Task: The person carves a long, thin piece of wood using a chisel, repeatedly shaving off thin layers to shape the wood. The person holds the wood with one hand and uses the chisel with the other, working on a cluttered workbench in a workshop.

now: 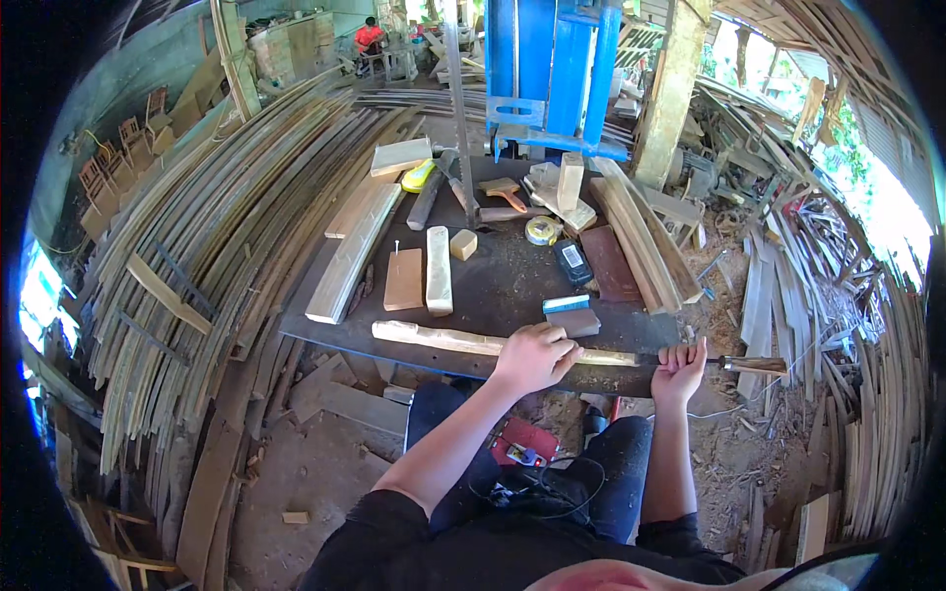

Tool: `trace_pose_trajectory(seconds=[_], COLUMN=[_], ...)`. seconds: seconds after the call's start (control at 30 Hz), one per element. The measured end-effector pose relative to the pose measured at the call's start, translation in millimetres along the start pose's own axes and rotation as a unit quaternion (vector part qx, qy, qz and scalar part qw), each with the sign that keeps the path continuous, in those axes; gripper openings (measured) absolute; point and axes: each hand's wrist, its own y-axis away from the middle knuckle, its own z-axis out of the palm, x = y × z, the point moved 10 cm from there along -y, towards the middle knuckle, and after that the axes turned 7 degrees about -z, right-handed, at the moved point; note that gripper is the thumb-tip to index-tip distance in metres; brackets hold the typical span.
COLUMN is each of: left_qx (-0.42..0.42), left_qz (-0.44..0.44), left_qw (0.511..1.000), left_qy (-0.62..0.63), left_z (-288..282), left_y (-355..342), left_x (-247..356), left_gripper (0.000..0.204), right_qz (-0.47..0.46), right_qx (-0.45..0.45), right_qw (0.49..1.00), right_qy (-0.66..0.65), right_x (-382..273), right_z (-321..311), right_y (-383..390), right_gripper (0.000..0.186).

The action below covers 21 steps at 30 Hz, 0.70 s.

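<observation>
My left hand (535, 357) is closed over a long, pale, shaped wooden piece (443, 338) lying along the near edge of the dark worktable (325, 332). My right hand (677, 370) is curled round the dark blade of a chisel-like tool (755, 364), whose wooden handle sticks out to the right, beside the wood's right end. A small block with a blue-topped piece (567, 303), a white wooden bar (439, 271), a tan board (403, 281), a black rectangular device (572, 262) and a yellow tape measure (542, 230) lie beyond my hands.
A blue machine (547, 74) with an upright blade stands behind the table. Long boards (217, 227) are stacked at left, more slats (769, 295) at right. A red power strip (517, 443) and cables lie between my legs. A person in red (371, 39) sits far back.
</observation>
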Motion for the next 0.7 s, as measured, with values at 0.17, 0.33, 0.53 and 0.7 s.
trace_pose_trajectory(seconds=[0.17,0.33,0.53,0.7], left_qx=[0.01,0.02,-0.022,0.006], left_qz=[-0.004,-0.005,-0.019,-0.032], left_qw=[1.0,1.0,0.999,0.999], left_qy=[0.024,0.013,-0.019,-0.005], left_z=[-0.4,-0.1,7.9,2.0], left_y=[3.3,4.8,8.6,7.4], left_x=[-6.3,-8.6,-3.2,-7.4], left_gripper=[0.017,0.019,0.027,0.025], right_qz=[-0.003,-0.009,-0.008,-0.017], right_qx=[0.037,0.04,0.051,0.037], right_qw=[0.999,0.998,0.996,0.997], right_qy=[0.03,0.045,0.068,0.071], right_x=[4.6,4.2,-0.6,2.2], right_z=[-7.0,-8.0,-17.7,-14.8], right_y=[-0.1,-3.2,-4.8,-8.0], right_gripper=[0.041,0.041,0.04,0.042])
